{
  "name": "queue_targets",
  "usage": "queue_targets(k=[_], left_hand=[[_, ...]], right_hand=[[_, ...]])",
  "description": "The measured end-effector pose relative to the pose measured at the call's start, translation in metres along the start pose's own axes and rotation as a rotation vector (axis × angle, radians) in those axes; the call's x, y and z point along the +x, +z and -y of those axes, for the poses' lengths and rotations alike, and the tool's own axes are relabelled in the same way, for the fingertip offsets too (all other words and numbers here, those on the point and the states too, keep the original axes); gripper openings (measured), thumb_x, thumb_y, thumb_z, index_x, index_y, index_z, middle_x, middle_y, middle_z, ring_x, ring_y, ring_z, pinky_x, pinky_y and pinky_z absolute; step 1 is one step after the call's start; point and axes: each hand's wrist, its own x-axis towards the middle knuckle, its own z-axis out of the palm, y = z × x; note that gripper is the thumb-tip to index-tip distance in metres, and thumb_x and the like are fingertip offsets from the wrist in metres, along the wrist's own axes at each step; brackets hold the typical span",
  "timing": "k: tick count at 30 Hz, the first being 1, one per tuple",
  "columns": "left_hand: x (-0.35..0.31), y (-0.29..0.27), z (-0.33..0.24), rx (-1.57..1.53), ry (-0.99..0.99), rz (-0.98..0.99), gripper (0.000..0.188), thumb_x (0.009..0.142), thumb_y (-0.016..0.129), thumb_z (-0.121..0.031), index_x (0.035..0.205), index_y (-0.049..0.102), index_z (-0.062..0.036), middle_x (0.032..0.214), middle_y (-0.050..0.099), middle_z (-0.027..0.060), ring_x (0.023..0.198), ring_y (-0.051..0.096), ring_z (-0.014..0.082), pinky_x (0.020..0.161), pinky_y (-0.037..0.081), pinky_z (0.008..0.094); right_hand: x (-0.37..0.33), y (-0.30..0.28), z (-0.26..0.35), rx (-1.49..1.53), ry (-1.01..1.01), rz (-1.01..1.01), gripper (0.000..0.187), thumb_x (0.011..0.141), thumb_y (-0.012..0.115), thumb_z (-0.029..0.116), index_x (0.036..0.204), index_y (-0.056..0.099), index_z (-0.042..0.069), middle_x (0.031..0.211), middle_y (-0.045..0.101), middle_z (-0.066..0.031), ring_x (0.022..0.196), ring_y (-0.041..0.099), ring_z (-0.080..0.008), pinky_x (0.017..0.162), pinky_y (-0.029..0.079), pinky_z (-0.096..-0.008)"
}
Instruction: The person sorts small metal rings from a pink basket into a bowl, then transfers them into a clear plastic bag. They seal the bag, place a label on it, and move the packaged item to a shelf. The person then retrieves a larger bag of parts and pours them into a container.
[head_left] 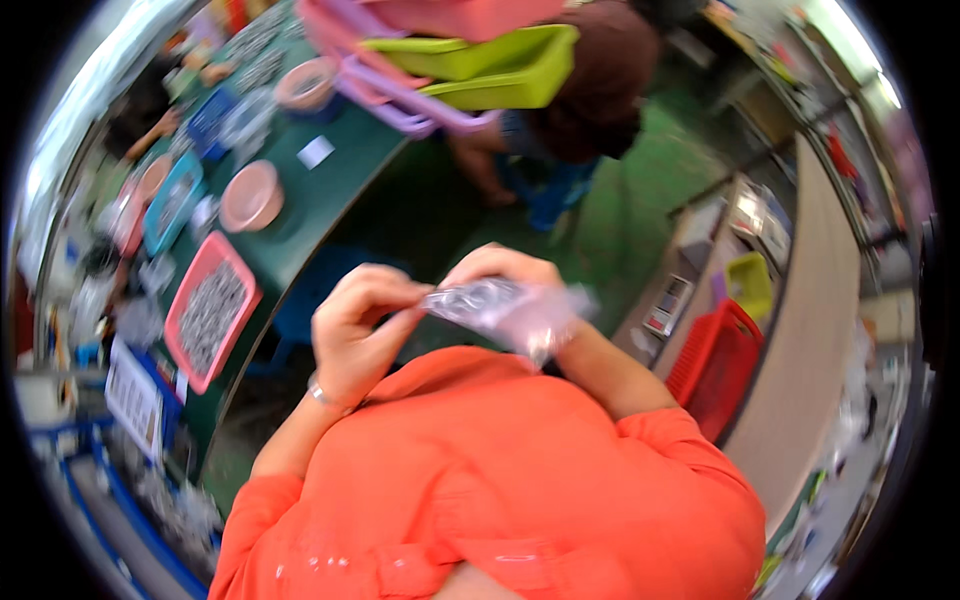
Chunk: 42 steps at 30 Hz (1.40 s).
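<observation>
A clear plastic bag (485, 303) with shiny grey contents is held up in front of my chest; blur hides what the contents are. My left hand (352, 325) pinches the bag's left end between thumb and fingertips. Behind the bag, my right hand (508, 266) is curled round it, and part of its palm and wrist is covered by the plastic. The bag's loose right end lies over my right wrist.
On the green table (318, 205) to my left stand a pink tray (248, 300) of small grey parts and a pink bowl (252, 197). Stacked baskets (515, 85) and a seated person (600, 80) are ahead. A red basket (712, 370) sits at right beside a long board (815, 320).
</observation>
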Motion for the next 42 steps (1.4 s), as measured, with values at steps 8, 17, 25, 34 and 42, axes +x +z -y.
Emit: queue_targets(k=[8,17,25,34,42], left_hand=[[0.027,-0.006,0.034,-0.160,-0.275,0.025,0.008,0.079,0.059,0.008,0.080,0.054,0.0022,0.080,0.055,0.0066,0.073,0.061,0.0140,0.070,0.050,0.0239],[0.102,0.012,0.107,-0.119,-0.495,0.338,0.006,0.079,0.062,0.005,0.083,0.059,0.0007,0.077,0.062,0.0047,0.071,0.060,0.0101,0.066,0.048,0.0212],[0.163,0.052,0.190,0.414,-0.233,0.670,0.013,0.070,0.067,-0.007,0.080,0.065,0.0015,0.074,0.065,0.0133,0.066,0.065,0.0200,0.061,0.051,0.0289],[0.172,0.077,0.396,0.719,-0.660,0.784,0.013,0.071,0.062,-0.015,0.077,0.069,-0.0049,0.076,0.067,0.0106,0.068,0.066,0.0197,0.057,0.052,0.0301],[0.209,0.182,0.377,0.723,-1.065,0.469,0.014,0.071,0.062,-0.017,0.077,0.068,-0.0059,0.077,0.067,0.0106,0.069,0.065,0.0214,0.057,0.052,0.0318]], right_hand=[[-0.039,-0.061,0.003,0.357,0.310,-0.712,0.018,0.088,0.057,0.014,0.102,0.056,0.002,0.088,0.063,-0.0088,0.065,0.058,-0.0129,0.049,0.043,-0.0212],[-0.080,-0.167,0.019,0.265,0.359,-1.356,0.021,0.088,0.051,0.007,0.108,0.050,0.005,0.094,0.058,-0.0050,0.070,0.056,-0.0130,0.054,0.044,-0.0244],[-0.113,-0.262,0.074,0.271,0.105,-1.586,0.012,0.088,0.055,0.010,0.099,0.055,0.006,0.090,0.061,-0.0056,0.078,0.060,-0.0168,0.066,0.051,-0.0308],[-0.206,-0.455,0.100,0.309,-0.098,-1.900,0.014,0.085,0.054,0.005,0.096,0.051,-0.003,0.090,0.057,-0.0141,0.077,0.061,-0.0231,0.070,0.054,-0.0347],[-0.213,-0.685,0.074,0.356,0.031,-1.856,0.014,0.085,0.050,0.006,0.098,0.051,0.000,0.084,0.057,-0.0126,0.069,0.059,-0.0218,0.062,0.053,-0.0338]])
